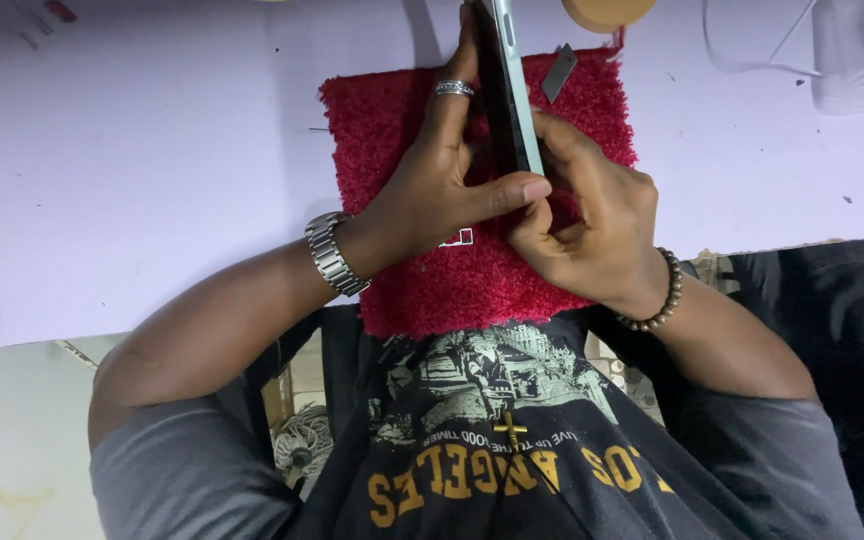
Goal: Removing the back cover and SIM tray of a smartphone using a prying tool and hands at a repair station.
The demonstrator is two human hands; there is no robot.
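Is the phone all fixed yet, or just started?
Already laid out: red fuzzy mat, small grey metal blade. In hand: left hand and right hand grip the slim dark phone on edge. It looks unopened, so most seems left.

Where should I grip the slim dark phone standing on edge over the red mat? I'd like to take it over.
Pinch the slim dark phone by its two flat faces, coming from above: it stands on edge, and the left hand and right hand occupy its near end.

I count two hands, left hand (432, 195) and right hand (587, 225), one phone (508, 85), one red mat (452, 275), one metal blade (558, 72) at one o'clock, one wristwatch (333, 252), one bead bracelet (659, 295), one ring (453, 88).
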